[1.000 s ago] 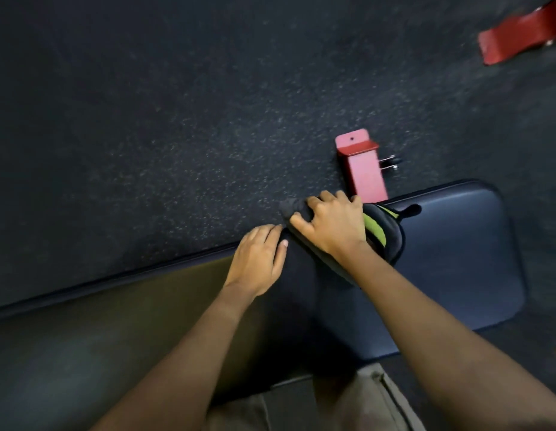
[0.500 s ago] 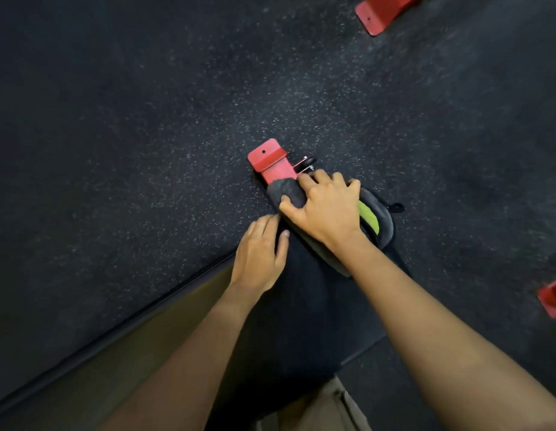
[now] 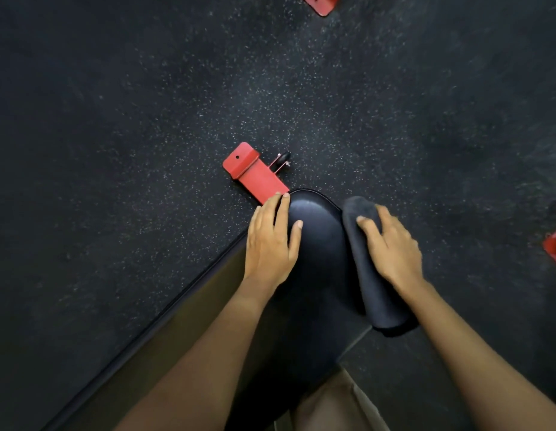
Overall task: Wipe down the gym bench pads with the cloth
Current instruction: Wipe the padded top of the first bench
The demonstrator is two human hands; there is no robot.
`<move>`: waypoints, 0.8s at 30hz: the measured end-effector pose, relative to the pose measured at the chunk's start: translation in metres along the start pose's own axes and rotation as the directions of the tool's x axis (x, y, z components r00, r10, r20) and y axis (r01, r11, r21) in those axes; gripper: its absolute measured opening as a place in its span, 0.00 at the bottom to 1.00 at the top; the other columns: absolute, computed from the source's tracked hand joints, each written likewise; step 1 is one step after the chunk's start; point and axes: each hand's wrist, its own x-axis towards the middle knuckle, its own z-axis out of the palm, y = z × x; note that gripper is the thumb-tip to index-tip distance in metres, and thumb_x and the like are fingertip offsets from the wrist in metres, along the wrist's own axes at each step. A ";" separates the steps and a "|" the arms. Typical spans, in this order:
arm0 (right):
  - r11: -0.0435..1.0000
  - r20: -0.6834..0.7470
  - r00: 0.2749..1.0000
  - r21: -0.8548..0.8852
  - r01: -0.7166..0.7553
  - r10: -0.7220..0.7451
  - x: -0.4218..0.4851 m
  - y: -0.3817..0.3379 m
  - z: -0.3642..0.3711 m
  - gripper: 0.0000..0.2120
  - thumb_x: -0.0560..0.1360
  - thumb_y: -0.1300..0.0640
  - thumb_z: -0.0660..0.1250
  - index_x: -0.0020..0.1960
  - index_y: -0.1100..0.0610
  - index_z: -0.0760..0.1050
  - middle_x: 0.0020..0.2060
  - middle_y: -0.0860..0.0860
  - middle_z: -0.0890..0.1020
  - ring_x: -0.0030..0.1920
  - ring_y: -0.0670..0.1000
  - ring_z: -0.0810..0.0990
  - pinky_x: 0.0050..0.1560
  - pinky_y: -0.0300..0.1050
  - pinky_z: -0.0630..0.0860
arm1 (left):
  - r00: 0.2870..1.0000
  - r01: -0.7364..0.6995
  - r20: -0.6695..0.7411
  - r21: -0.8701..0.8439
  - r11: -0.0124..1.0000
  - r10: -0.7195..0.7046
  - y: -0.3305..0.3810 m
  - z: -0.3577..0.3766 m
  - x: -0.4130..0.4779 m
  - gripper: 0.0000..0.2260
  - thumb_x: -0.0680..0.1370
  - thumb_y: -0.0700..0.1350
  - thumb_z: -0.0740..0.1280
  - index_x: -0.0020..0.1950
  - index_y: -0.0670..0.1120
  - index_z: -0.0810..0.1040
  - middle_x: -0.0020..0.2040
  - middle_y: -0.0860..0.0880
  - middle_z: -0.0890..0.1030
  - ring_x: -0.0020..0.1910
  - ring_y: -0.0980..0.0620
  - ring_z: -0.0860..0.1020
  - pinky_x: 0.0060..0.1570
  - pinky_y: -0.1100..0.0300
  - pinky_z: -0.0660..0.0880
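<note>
As the wipe stands at this moment: under way, by my reading, and short of finished.
Cloth [image 3: 373, 281]: dark grey, folded thick, draped over the 3 o'clock edge of the seat pad [image 3: 320, 244], near its rounded end.
Right hand [image 3: 392, 247]: palm down on the cloth, thumb spread, fingers blurred. It looks to press rather than pinch.
Left hand [image 3: 270, 241]: fingers straight and apart, flat on the pad's 9 o'clock edge, holding nothing. Fingertips reach the red frame foot [image 3: 255, 175].
Done: cannot tell. No streak or wet sheen marks a wiped zone on the pad top.
In hand: the seat pad's 3 o'clock side and rim, judged from where the cloth lies.
Left to do (judgement): the long back pad [image 3: 177, 337] running to 7 o'clock has no cloth near it.
Surroundings: speckled rubber floor [image 3: 146, 119]. A small wheel [image 3: 283, 158] sits beside the frame foot.
</note>
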 end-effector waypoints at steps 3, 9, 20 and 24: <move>0.999 0.047 0.998 -0.018 0.044 -0.043 0.029 -0.042 0.007 0.23 0.79 0.40 0.53 0.72 0.47 0.62 0.68 0.57 0.70 0.65 0.65 0.70 0.62 0.56 0.65 | 1.000 -0.014 -0.019 0.024 1.000 0.015 -0.002 0.003 0.000 0.22 0.80 0.49 0.55 0.70 0.37 0.69 0.67 0.39 0.72 0.67 0.45 0.68 0.69 0.50 0.62; 0.991 0.045 0.990 -0.007 0.135 -0.134 0.023 -0.031 0.004 0.30 0.76 0.32 0.55 0.74 0.43 0.60 0.68 0.54 0.71 0.65 0.63 0.71 0.62 0.55 0.67 | 0.988 -0.154 -0.006 0.041 0.987 0.154 -0.001 0.005 -0.006 0.21 0.80 0.45 0.55 0.71 0.35 0.66 0.71 0.38 0.67 0.72 0.45 0.61 0.73 0.54 0.52; 0.958 -0.181 0.976 0.280 -0.066 0.120 -0.031 0.058 0.016 0.31 0.74 0.35 0.63 0.74 0.42 0.62 0.68 0.50 0.71 0.67 0.55 0.71 0.63 0.51 0.66 | 0.868 -0.456 0.220 -0.007 0.890 0.446 0.046 0.035 -0.055 0.22 0.80 0.43 0.56 0.72 0.37 0.64 0.73 0.40 0.65 0.74 0.46 0.58 0.74 0.54 0.48; 0.772 -0.329 0.882 0.632 -0.060 0.338 -0.069 0.082 0.059 0.31 0.76 0.43 0.67 0.75 0.48 0.61 0.70 0.50 0.69 0.69 0.50 0.67 0.63 0.38 0.61 | 0.838 -0.494 0.263 -0.012 0.870 0.479 0.041 0.035 -0.074 0.21 0.80 0.43 0.55 0.73 0.38 0.64 0.74 0.41 0.63 0.74 0.47 0.57 0.75 0.55 0.47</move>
